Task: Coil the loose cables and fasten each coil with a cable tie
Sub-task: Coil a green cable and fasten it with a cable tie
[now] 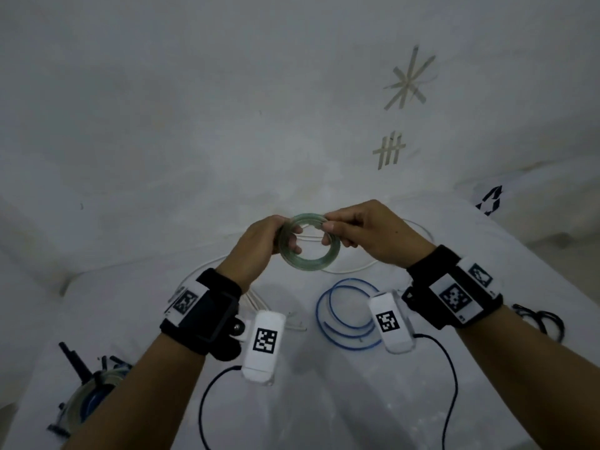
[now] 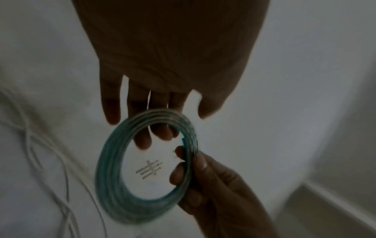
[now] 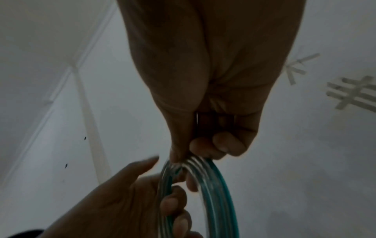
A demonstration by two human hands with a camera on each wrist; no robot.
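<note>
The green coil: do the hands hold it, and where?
Yes. The left hand grips the green coil at its left rim; the right hand pinches its upper right rim.

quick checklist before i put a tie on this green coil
1. Coil held by both hands: ok. Left hand grips one side of the green coil, right hand pinches the far rim.
2. Loops gathered: ok, the turns lie together as one ring in the left wrist view.
3. Loose end tucked in: cannot tell.
4. Cable tie in hand: not ok, neither hand holds one.
5. Ties in reach: cannot tell; thin pale strips lie on the table below the left wrist, too blurred to name.
6. Other cables clear of the coil: ok, the blue cable lies apart on the table.
</note>
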